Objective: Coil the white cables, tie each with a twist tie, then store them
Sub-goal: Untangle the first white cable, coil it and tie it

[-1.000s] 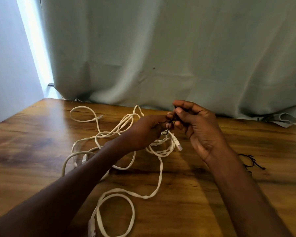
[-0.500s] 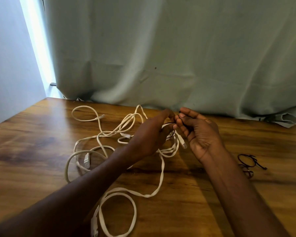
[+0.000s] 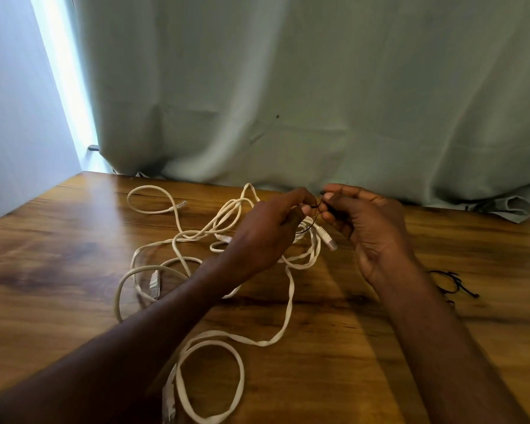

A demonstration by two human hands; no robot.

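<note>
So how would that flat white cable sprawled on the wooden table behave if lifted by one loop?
The flat white cable would probably be floppy: it lies in loose, uneven curves. It looks thin, so likely light. Its loops cross other white cables, so lifting it may drag those across the wooden table.

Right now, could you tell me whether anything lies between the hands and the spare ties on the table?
Nothing visible does. The spare ties lie on bare table just right of the right forearm; both the left hand and right hand pinch one black tie above the cables.
</note>
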